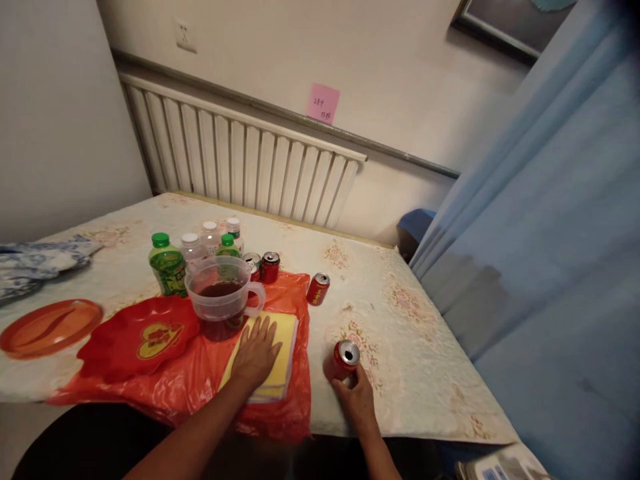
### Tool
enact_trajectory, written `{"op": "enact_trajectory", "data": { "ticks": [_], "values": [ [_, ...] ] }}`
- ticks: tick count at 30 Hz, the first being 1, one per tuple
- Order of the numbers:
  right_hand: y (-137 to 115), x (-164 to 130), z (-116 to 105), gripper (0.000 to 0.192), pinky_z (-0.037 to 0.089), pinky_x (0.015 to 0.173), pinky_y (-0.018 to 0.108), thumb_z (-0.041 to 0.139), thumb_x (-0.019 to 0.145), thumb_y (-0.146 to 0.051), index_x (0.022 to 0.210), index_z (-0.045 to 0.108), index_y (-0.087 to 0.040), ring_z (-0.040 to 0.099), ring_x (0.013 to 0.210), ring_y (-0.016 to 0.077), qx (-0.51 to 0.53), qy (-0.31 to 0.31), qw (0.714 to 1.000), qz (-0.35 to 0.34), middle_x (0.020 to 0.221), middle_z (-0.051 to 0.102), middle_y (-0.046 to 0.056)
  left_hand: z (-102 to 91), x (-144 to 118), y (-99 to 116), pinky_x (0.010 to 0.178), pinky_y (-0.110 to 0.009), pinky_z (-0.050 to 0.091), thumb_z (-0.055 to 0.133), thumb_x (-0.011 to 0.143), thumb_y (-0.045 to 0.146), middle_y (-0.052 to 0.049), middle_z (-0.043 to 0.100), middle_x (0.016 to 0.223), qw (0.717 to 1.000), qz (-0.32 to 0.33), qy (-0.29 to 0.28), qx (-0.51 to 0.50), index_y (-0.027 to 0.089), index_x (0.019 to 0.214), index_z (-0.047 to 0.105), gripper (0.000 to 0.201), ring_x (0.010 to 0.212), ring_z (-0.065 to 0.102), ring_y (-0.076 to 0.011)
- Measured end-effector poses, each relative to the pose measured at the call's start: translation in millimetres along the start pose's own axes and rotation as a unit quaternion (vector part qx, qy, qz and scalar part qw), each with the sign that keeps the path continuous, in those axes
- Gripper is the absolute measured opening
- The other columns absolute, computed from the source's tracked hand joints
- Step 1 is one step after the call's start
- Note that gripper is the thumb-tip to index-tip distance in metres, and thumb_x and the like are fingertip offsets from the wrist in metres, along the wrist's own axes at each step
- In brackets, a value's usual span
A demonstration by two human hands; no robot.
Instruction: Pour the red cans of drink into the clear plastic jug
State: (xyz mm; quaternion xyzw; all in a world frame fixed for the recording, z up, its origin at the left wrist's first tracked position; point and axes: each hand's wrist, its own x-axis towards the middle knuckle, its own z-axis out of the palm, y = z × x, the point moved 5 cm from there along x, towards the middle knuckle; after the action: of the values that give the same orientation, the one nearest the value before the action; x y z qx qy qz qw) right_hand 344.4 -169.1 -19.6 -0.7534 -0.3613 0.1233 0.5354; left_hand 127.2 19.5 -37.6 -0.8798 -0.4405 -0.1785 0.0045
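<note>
Head view: right of the clear jug (215, 308), and nearer the person, the right hand (359, 395) holds a red drink can (342, 362) low on its side, between thumb and fingers. The can has red walls, a silver top and a dark drinking hole; it looks roughly upright, but I cannot tell whether its base touches the floral-covered worktop (430, 373). In front of the jug and slightly right, the left hand (257, 355) lies palm down, fingers spread, on a stack of yellow sheets (285, 343) with paler, uneven layers at its edge. Beneath the stack is crinkled red plastic (297, 413). Another red can (319, 290), yellow-lettered, stands right of the jug. Behind the jug are 2 green-capped bottles (170, 272) and 3 white-capped bottles (211, 236).
</note>
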Motion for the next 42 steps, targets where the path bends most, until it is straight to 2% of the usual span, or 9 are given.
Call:
{"op": "enact_trajectory", "data": {
  "ticks": [7, 15, 19, 22, 27, 32, 42],
  "values": [
    [-6, 0, 4, 0.042, 0.052, 0.070, 0.031, 0.072, 0.058, -0.032, 0.096, 0.070, -0.014, 0.065, 0.075, 0.0230, -0.046, 0.015, 0.999, -0.002, 0.082, 0.073, 0.004, 1.5, -1, -1, 0.114, -0.055, 0.026, 0.045, 0.094, 0.038, -0.015, 0.044, 0.151, 1.000, -0.004, 0.000, -0.014, 0.015, 0.139, 0.050, 0.051, 0.142, 0.033, -0.0339],
    [-9, -2, 5, 0.040, 0.052, 0.074, 0.032, 0.072, 0.058, -0.033, 0.094, 0.068, -0.015, 0.066, 0.080, 0.0247, -0.036, 0.021, 0.999, 0.001, 0.086, 0.073, 0.006, 2.6, 0, -2, 0.114, -0.056, 0.026, 0.046, 0.093, 0.037, -0.015, 0.045, 0.150, 1.000, -0.002, 0.010, -0.018, 0.015, 0.138, 0.051, 0.050, 0.142, 0.034, -0.0341],
    [-10, -2, 7, 0.044, 0.052, 0.070, 0.032, 0.072, 0.058, -0.032, 0.097, 0.068, -0.014, 0.066, 0.077, 0.0250, -0.016, 0.024, 0.999, 0.029, 0.085, 0.073, 0.007, 2.6, -1, -2, 0.113, -0.056, 0.028, 0.046, 0.093, 0.038, -0.015, 0.046, 0.149, 1.000, -0.001, 0.015, -0.012, 0.015, 0.137, 0.052, 0.050, 0.141, 0.036, -0.0342],
    [-9, 3, 9, 0.038, 0.051, 0.066, 0.031, 0.073, 0.059, -0.033, 0.092, 0.068, -0.014, 0.064, 0.071, 0.0232, -0.021, 0.022, 0.999, 0.032, 0.079, 0.071, 0.005, 2.7, -1, -3, 0.112, -0.055, 0.029, 0.047, 0.093, 0.038, -0.015, 0.047, 0.149, 1.000, 0.001, 0.018, -0.006, 0.016, 0.137, 0.052, 0.050, 0.140, 0.037, -0.0341],
    [-9, 32, 12, 0.032, 0.050, 0.062, 0.029, 0.072, 0.062, -0.033, 0.088, 0.065, -0.015, 0.063, 0.065, 0.0204, -0.012, 0.032, 0.999, 0.027, 0.074, 0.070, 0.003, 1.5, 0, -3, 0.112, -0.054, 0.031, 0.048, 0.092, 0.038, -0.015, 0.048, 0.147, 1.000, 0.006, 0.025, 0.009, 0.016, 0.135, 0.054, 0.049, 0.139, 0.039, -0.0341],
    [-6, 72, 24, 0.039, 0.051, 0.063, 0.029, 0.073, 0.059, -0.030, 0.095, 0.065, -0.015, 0.066, 0.068, 0.0213, 0.030, 0.028, 0.999, 0.021, 0.082, 0.073, 0.005, -3.1, 0, -1, 0.109, -0.054, 0.034, 0.047, 0.093, 0.038, -0.016, 0.051, 0.145, 0.999, 0.017, 0.033, 0.032, 0.016, 0.135, 0.055, 0.048, 0.136, 0.043, -0.0343],
    [12, 143, 55, 0.049, 0.052, 0.071, 0.033, 0.075, 0.058, -0.033, 0.103, 0.066, -0.014, 0.067, 0.080, 0.0257, 0.031, 0.055, 0.998, 0.007, 0.093, 0.074, 0.009, -0.7, 2, -3, 0.109, -0.053, 0.033, 0.046, 0.093, 0.038, -0.014, 0.053, 0.143, 0.998, 0.018, 0.027, 0.045, 0.017, 0.134, 0.056, 0.048, 0.135, 0.044, -0.0333]
  ]
}}
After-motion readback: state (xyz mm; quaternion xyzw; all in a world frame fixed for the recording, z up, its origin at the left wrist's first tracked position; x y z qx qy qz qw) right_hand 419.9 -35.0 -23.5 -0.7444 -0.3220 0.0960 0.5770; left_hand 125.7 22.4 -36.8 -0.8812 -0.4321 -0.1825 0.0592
